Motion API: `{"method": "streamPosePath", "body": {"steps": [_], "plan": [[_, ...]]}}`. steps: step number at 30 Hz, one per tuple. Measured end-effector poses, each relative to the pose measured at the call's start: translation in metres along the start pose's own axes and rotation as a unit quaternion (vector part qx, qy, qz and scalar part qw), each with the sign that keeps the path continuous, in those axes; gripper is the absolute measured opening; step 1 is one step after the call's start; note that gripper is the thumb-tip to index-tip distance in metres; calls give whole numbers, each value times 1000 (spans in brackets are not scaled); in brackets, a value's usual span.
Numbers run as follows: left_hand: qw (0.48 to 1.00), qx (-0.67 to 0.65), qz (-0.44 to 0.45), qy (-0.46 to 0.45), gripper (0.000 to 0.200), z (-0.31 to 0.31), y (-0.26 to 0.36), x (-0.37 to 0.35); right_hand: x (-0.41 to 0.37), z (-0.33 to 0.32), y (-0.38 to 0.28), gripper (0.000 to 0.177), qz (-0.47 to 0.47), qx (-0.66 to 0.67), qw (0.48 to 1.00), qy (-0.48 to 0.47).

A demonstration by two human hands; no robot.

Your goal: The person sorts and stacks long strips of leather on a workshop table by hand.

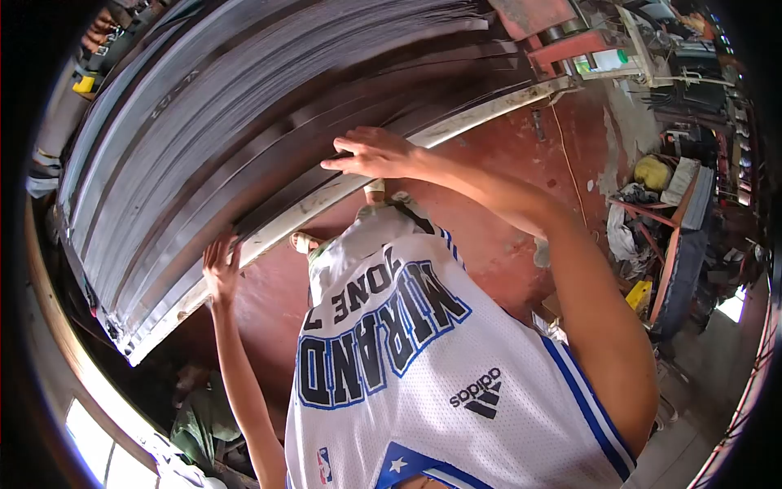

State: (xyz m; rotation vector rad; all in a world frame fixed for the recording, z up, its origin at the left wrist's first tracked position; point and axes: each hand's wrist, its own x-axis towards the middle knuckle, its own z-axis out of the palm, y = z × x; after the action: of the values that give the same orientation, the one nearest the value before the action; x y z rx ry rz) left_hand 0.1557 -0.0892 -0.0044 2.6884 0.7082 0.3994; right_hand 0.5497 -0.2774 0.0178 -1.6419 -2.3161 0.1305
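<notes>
A large stack of long grey metal sheets (187, 122) fills the upper left, lying on a pale, worn beam (293, 218). At its near side lies a dark metal sheet (277, 196). My left hand (221, 267) is at the stack's front edge, its fingers bent over the end of the dark sheet and the thumb side low. Further right, my right hand (373, 152) reaches over the same edge with fingers stretched out and somewhat apart. Its fingertips are over the dark sheet; whether they press on it is hard to tell.
Red machine parts (562, 41) stand at the far end of the stack. A cord (566, 155) runs over the red floor (505, 171). On the right a rack (676, 236) holds a yellow bundle (652, 174) and cloths. Dark clutter (204, 420) lies at lower left.
</notes>
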Motion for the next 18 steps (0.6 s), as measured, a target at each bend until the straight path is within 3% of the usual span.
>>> {"method": "streamPosePath", "body": {"steps": [3,12,18], "plan": [[1000,11,-13,-20,21,-1,-2,-3,-26,-15,30,43,9,87,996,11],[999,17,-35,-38,21,-11,12,2,-106,-99,96,64,23,-38,999,-13],[999,27,-34,-30,22,-9,10,-3,-119,-101,102,55,43,-41,997,-53]]}}
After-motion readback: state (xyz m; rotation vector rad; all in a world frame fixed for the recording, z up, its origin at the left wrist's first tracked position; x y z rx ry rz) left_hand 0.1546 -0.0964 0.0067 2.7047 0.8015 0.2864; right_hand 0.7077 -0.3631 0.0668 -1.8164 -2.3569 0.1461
